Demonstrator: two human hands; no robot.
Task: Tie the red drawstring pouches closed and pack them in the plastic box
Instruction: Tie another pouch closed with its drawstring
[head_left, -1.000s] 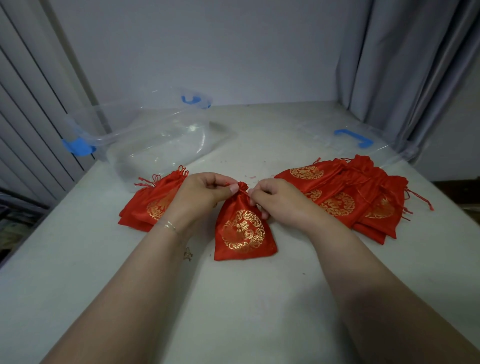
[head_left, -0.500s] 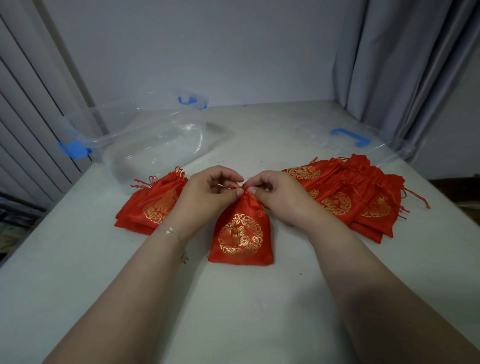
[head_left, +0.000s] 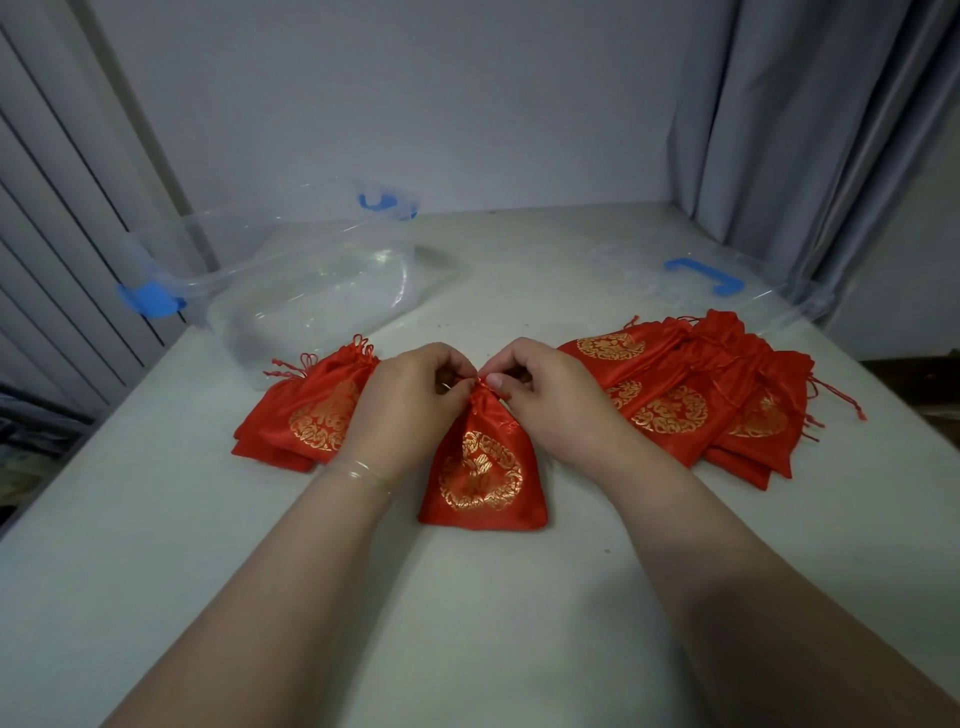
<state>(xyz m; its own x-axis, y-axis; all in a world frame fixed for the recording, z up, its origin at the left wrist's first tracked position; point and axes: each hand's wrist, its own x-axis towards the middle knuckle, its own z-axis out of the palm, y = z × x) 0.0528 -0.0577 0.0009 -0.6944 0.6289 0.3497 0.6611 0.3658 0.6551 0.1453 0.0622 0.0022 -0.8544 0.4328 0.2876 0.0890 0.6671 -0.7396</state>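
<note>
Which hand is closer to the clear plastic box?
Left. The left hand pinches the middle pouch just in front of the plastic box; the right hand sits farther right, beside it.

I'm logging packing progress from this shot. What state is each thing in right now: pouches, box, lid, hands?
centre pouch: flat on the table, neck gathered, not yet packed
left hand: pinching the centre pouch's neck
right hand: pinching the same neck
left pile of pouches: stacked, necks cinched
right pile of pouches: loosely overlapped, cords trailing
plastic box: open, no pouches inside
lid: off, lying flat behind the right pile
</note>
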